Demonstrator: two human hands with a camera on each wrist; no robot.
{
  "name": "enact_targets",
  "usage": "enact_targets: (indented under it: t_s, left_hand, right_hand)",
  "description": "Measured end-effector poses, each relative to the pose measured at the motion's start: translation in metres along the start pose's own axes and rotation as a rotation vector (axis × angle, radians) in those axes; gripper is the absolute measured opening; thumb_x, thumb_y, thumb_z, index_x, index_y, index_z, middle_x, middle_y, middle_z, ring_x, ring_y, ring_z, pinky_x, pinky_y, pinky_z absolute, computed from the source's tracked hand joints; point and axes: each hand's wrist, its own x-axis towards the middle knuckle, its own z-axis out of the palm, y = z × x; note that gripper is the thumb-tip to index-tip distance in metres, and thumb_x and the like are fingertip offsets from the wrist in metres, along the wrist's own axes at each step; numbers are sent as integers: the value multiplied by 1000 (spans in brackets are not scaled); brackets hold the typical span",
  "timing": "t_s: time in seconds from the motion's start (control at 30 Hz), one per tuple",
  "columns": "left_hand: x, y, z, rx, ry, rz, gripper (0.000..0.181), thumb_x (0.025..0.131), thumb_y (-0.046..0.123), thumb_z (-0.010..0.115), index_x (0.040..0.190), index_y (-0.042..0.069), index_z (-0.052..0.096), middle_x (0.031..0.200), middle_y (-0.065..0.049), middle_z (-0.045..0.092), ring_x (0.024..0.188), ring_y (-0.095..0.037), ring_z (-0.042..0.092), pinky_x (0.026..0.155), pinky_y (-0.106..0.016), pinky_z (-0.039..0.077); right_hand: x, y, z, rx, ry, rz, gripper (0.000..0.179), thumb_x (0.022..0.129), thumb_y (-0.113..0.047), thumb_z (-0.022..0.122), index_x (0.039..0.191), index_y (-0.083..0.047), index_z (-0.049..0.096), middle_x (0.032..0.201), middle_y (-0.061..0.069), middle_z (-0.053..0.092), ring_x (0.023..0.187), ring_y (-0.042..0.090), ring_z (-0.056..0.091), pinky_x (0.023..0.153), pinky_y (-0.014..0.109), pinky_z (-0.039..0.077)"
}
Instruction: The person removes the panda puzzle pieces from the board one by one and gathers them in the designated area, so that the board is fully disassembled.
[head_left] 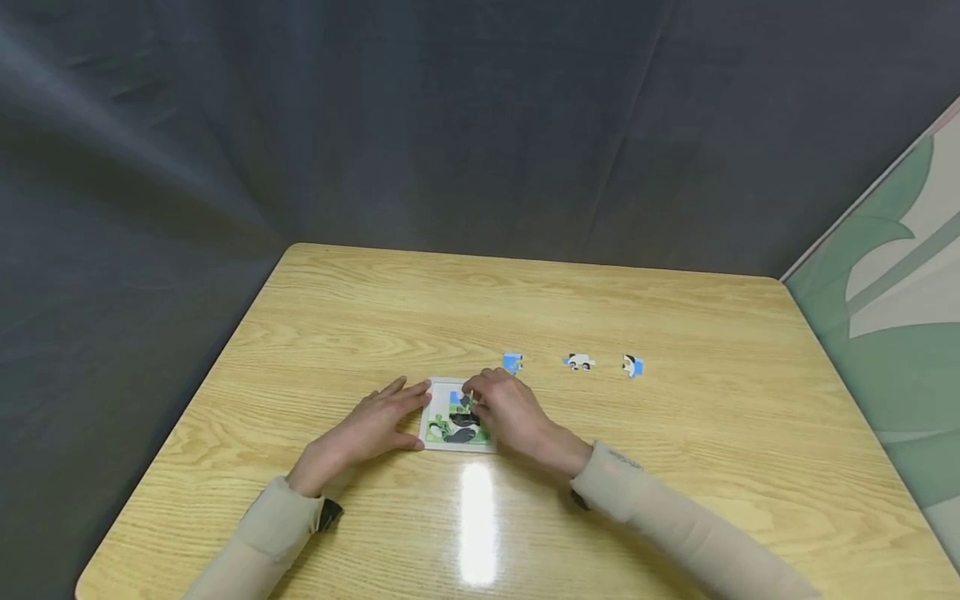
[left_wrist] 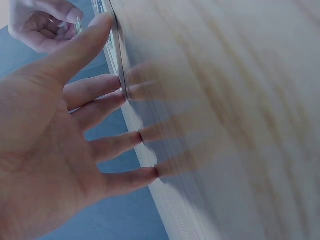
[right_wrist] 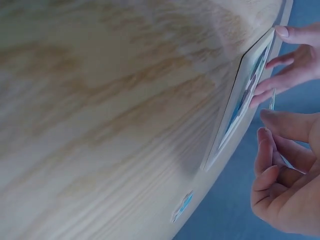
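Observation:
A small white-framed jigsaw puzzle tray [head_left: 448,447] lies on the table, partly filled with green, black and white pieces that resemble a panda picture. Its upper left part shows bare white backing. At the tray's left side my left hand [head_left: 372,427] rests with straight, spread fingers; the thumb and some fingertips touch the frame. My right hand [head_left: 517,415] is over the tray's right side and covers part of it. Between its thumb and fingertips it pinches a puzzle piece [right_wrist: 272,100], seen nearly edge-on in the right wrist view, above the tray.
Beyond the tray, three loose pieces lie in a row: a blue one [head_left: 512,362], a white and black one [head_left: 580,361] and a blue, white and black one [head_left: 637,365]. A dark curtain [head_left: 480,133] hangs behind the wooden table [head_left: 375,283].

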Motion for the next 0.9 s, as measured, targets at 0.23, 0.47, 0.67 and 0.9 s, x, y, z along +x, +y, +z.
enact_targets:
  t_s: [0.23,0.47,0.67,0.9]
  left_hand:
    - [0,0,1,-16,-4,-6,71,82,31,75,142,4,46,155,-9,30,142,-42,18,105,-71,21]
    - [-1,-1,0,-24,-7,-4,71,82,30,75,142,4,46,155,-9,30,142,-43,18,105,-71,21]
    - [-1,0,-1,-47,-14,-1,71,82,28,75,142,2,46,155,-11,30,142,-44,17,105,-71,19]
    - [0,2,-1,-73,-19,3,71,82,25,76,141,0,46,155,-13,29,143,-43,16,106,-71,17]
  right_hand:
    - [-10,12,-12,-1,50,17,29,75,9,71,101,-3,71,85,5,66,78,16,60,64,26,52]
    - [-17,27,-24,-19,65,61,30,74,10,71,101,-2,70,86,5,67,78,18,60,63,26,52]
    - [-24,34,-29,-19,57,104,28,74,6,75,101,-2,70,85,5,67,79,18,60,64,27,53]
    - [-33,43,-32,-16,43,119,30,72,11,71,100,-1,70,85,6,67,78,18,60,64,26,53]
